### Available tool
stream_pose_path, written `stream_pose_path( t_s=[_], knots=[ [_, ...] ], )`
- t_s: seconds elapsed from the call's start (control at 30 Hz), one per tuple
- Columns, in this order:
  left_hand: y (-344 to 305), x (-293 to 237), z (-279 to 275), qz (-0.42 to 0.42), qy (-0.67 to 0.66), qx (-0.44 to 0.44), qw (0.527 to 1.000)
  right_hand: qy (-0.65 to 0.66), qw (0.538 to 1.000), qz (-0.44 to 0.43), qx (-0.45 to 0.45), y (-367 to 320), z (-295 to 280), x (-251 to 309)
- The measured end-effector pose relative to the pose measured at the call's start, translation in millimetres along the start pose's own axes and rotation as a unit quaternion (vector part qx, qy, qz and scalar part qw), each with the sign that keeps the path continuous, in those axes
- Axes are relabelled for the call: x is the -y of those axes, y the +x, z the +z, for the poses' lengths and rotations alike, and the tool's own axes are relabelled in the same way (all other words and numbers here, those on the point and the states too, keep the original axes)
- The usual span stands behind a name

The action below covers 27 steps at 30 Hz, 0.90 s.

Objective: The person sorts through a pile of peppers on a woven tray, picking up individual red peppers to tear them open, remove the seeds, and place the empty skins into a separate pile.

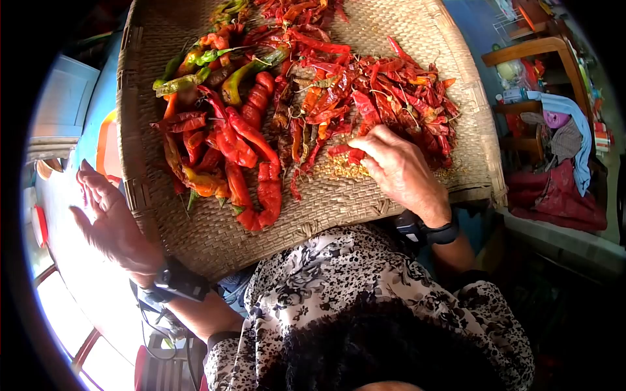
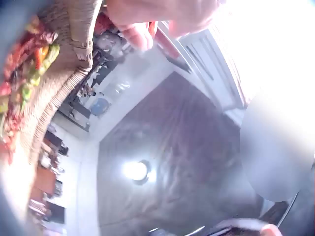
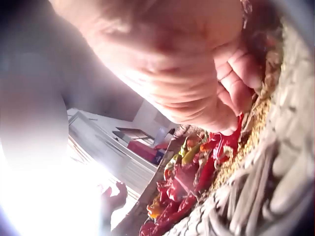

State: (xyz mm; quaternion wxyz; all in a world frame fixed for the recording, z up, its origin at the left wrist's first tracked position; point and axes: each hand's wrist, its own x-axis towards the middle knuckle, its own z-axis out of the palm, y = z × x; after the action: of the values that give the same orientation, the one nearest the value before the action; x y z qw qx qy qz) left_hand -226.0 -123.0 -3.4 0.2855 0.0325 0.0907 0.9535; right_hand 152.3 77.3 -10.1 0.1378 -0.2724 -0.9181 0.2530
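Note:
A large woven basket (image 1: pixel 313 218) holds red, orange and green peppers. Toward its right side, the right hand (image 1: pixel 401 173) reaches in with bent fingers and pinches a dried red pepper (image 1: pixel 356 156). The right wrist view shows that hand (image 3: pixel 167 64) from close by, its fingertips at a red pepper (image 3: pixel 235 137) beside loose yellow seeds (image 3: pixel 246 155). Outside the basket's left rim, the left hand (image 1: pixel 117 225) is raised, thumb apart from its loosely bent fingers; whether a small thing lies between them is unclear. In the left wrist view that hand (image 2: pixel 165 14) is partly cut off and overexposed.
Plump glossy peppers (image 1: pixel 238 140) lie on the left of the basket, shrivelled dried ones (image 1: pixel 417 98) on the right. The basket's near edge is by the person's patterned garment (image 1: pixel 326 274). A wooden rack with cloths (image 1: pixel 554 179) stands at right; an orange chair (image 1: pixel 107 146) is at left.

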Motion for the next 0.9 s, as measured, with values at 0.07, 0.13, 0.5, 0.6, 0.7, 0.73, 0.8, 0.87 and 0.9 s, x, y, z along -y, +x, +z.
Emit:
stream_pose_path(
  t_s=[0.07, 0.13, 0.5, 0.6, 0.7, 0.73, 0.8, 0.87, 0.9],
  knots=[
    [-5, 4, 5, 0.001, -0.033, -0.008, 0.999, -0.034, 0.999, 0.021, 0.007, 3, 4, 6],
    [-13, 16, 9, -0.032, -0.063, -0.018, 0.997, -0.049, 0.999, 0.011, 0.003, 7, 6, 7],
    [-85, 135, 33, -0.176, 0.419, 0.047, 0.889, 0.091, 0.994, 0.028, -0.06, 6, -2, 5],
    [-113, 159, 40, -0.287, 0.534, 0.165, 0.778, 0.205, 0.974, 0.047, -0.085, 3, -6, 13],
    [-132, 178, 28, -0.31, 0.53, 0.232, 0.755, 0.195, 0.979, 0.015, -0.055, 2, -5, 27],
    [-131, 179, 29, -0.312, 0.53, 0.234, 0.753, 0.199, 0.978, -0.021, -0.055, 3, -1, 27],
    [-129, 181, 30, -0.303, 0.472, 0.238, 0.793, 0.209, 0.975, -0.035, -0.062, 4, 3, 33],
    [-123, 174, 34, -0.268, 0.495, 0.216, 0.798, 0.208, 0.974, -0.04, -0.082, 4, 5, 29],
    [-118, 166, 38, -0.258, 0.511, 0.189, 0.798, 0.212, 0.972, -0.037, -0.097, 4, 5, 23]
  ],
)
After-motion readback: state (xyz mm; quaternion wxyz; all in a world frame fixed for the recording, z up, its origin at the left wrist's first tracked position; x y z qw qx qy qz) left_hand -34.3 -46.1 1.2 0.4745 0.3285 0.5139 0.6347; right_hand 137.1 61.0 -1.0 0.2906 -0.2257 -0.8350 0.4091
